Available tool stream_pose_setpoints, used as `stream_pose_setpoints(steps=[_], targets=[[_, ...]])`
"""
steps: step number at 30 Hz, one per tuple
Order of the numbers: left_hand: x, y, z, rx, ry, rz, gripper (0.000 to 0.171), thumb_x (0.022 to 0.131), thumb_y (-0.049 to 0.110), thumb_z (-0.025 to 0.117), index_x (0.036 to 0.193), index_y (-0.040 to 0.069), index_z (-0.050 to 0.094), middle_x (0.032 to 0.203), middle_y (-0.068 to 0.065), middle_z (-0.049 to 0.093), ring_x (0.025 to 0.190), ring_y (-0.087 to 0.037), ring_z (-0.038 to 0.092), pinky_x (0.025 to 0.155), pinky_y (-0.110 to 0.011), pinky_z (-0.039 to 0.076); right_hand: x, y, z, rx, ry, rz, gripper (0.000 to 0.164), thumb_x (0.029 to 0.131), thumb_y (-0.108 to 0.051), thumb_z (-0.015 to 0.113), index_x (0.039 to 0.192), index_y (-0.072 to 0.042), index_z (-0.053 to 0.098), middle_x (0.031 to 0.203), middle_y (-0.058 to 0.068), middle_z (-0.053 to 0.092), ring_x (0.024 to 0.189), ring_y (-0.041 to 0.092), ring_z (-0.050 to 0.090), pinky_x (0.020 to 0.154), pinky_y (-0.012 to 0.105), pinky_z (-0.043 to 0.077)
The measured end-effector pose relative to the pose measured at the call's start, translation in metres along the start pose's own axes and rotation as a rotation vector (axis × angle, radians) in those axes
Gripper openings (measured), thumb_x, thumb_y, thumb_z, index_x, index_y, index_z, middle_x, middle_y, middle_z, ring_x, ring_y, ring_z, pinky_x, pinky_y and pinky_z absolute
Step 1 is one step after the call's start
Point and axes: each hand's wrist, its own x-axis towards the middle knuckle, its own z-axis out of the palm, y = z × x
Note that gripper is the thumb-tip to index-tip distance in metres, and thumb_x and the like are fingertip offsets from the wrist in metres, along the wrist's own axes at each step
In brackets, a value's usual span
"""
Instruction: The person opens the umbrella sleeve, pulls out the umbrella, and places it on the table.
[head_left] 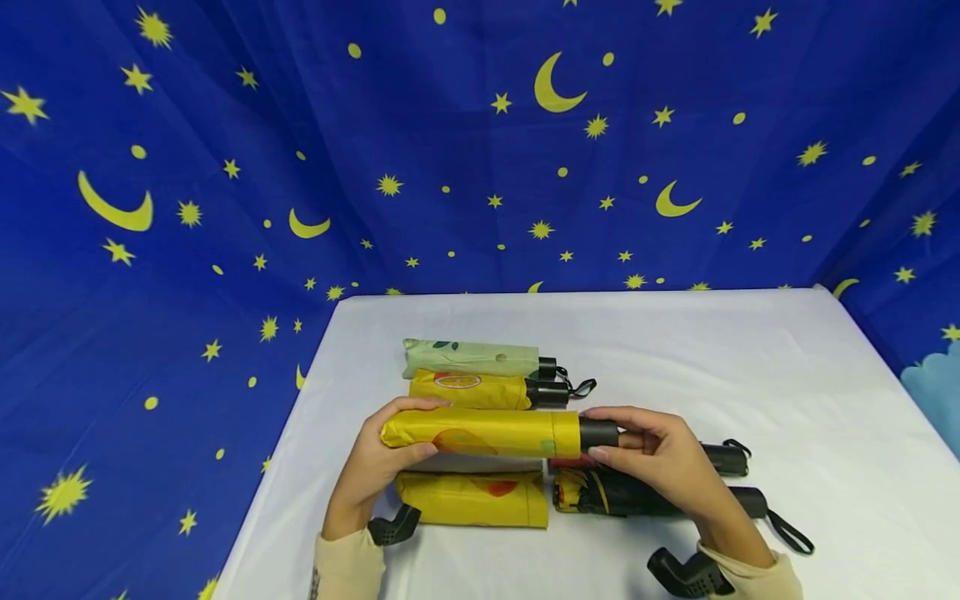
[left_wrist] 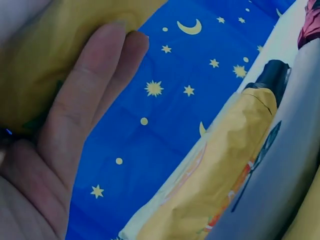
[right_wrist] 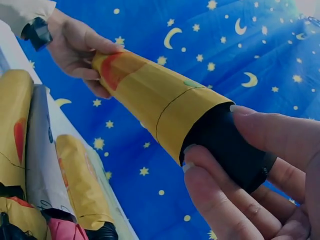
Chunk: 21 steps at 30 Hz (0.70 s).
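Above the white surface (head_left: 795,375): yellow folding umbrella (head_left: 495,432)
Left hand (head_left: 371,461): grips cloth end (head_left: 401,428)
Right hand (head_left: 665,443): pinches black handle (head_left: 597,432)
Umbrella: likely light, slippery; best held by handle

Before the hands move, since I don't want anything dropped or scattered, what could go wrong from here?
The yellow umbrella is held up between the left hand at one end and the right hand at its black handle; if either grip slackens, it could tip or drop. Set down carelessly, it might knock the orange-slice umbrella lying just beyond. The right sleeve is near a loose strap and might snag it.
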Motion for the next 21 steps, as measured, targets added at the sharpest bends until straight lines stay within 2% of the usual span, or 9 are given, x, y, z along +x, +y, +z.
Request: stream_pose_setpoints(steps=[7, 14, 21], targets=[[-0.0019, 0.0033, 0.0000, -0.019, 0.015, -0.006, 0.045, 0.089, -0.006, 0.076, 0.131, -0.003, 0.060, 0.138, -0.019, 0.059, 0.116, -0.032, 0.061, 0.091, -0.036, 0.057, -0.0001, 0.0046, 0.0014, -0.004, 0.027, -0.015, 0.041, 0.092, 0.003, 0.073, 0.132, 0.005, 0.064, 0.126, 0.014, 0.069, 0.103, 0.029, 0.073, 0.081, 0.042, 0.060], [-0.0019, 0.0046, -0.0001, 0.008, 0.018, 0.010, 0.046, 0.088, -0.004, 0.078, 0.130, -0.004, 0.060, 0.136, -0.019, 0.060, 0.110, -0.030, 0.063, 0.087, -0.035, 0.058, -0.0001, 0.0081, 0.0021, 0.018, 0.051, -0.059, 0.039, 0.092, 0.008, 0.071, 0.130, 0.010, 0.063, 0.126, 0.008, 0.070, 0.103, 0.027, 0.073, 0.080, 0.041, 0.061], [-0.0027, 0.0060, -0.0012, 0.048, 0.047, 0.009, 0.046, 0.085, -0.004, 0.080, 0.128, -0.003, 0.063, 0.131, -0.019, 0.061, 0.101, -0.026, 0.062, 0.079, -0.033, 0.058, -0.0010, 0.0077, 0.0030, 0.039, 0.059, -0.068, 0.039, 0.092, 0.009, 0.069, 0.130, 0.011, 0.063, 0.126, 0.008, 0.071, 0.103, 0.027, 0.073, 0.079, 0.040, 0.061]])
